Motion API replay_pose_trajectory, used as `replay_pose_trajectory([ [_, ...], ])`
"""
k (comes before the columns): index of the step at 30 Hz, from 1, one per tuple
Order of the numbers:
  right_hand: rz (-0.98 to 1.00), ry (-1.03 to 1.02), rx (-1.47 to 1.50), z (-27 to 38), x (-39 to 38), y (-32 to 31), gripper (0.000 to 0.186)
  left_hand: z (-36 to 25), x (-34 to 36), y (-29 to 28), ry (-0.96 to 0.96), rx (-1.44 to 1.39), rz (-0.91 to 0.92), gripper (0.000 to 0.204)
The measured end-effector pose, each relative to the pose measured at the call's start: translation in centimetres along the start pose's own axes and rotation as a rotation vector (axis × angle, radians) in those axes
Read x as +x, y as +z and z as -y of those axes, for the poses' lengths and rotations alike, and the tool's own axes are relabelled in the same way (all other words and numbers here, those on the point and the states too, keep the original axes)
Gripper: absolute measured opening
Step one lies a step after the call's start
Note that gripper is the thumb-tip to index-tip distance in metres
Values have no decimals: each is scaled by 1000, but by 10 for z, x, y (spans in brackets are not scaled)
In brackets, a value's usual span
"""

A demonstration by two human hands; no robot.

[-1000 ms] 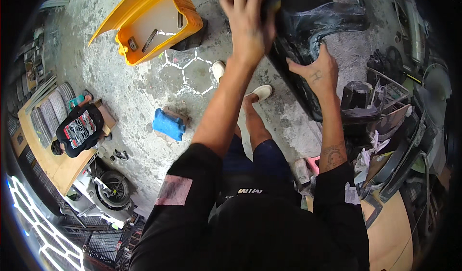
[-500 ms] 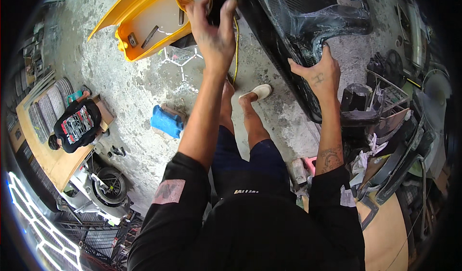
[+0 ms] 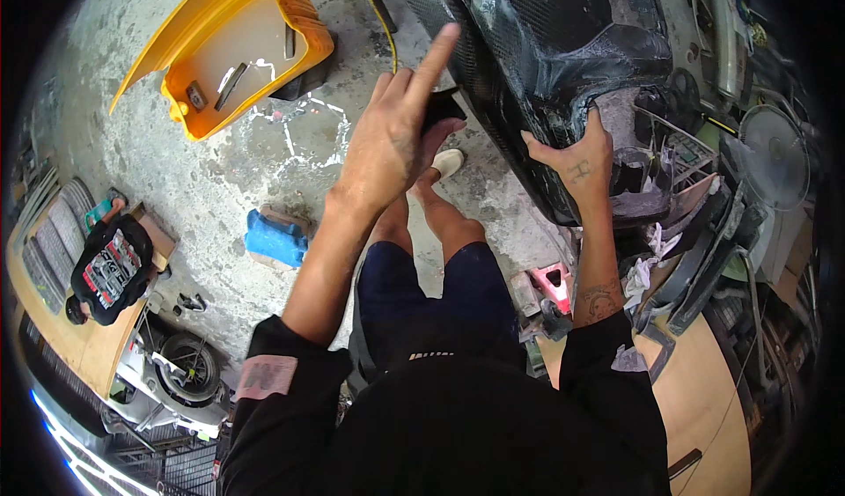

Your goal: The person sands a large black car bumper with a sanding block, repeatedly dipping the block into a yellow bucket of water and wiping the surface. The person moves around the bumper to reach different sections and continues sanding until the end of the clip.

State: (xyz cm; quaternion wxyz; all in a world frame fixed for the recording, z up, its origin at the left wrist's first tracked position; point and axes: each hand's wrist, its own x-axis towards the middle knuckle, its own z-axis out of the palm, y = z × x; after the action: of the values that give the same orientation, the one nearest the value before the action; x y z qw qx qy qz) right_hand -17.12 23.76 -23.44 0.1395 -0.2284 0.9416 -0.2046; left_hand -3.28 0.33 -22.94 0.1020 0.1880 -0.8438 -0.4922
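Thumb and fingers of the right hand (image 3: 578, 166) grip the black shell (image 3: 572, 63) at far right, apparently to steady it; the left hand (image 3: 383, 144) clasps a dark pad (image 3: 444, 109), forefinger stretched toward the shell's long left edge. Concrete floor (image 3: 211, 183) gives room leftward, while stacked parts (image 3: 707, 263) crowd the near right.

The panel (image 3: 547, 56) I grip is black with a woven pattern — moulded, hollowed, smeared grey near the curved cut-out where my right hand (image 3: 576, 161) takes hold. It slants, its long rim running down rightward. My left hand (image 3: 380, 148) holds a small black piece (image 3: 444, 109), partly hidden — just beside that rim.
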Motion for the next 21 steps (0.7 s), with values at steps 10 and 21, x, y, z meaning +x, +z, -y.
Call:
replay_pose_trajectory([
  [10, 73, 56, 29, -2, 2, -2, 73, -14, 25, 5, 203, 748, 321, 94],
  [21, 47, -29, 64, -4, 0, 0, 72, -21, -53, 36, 82, 601, 265, 81],
])
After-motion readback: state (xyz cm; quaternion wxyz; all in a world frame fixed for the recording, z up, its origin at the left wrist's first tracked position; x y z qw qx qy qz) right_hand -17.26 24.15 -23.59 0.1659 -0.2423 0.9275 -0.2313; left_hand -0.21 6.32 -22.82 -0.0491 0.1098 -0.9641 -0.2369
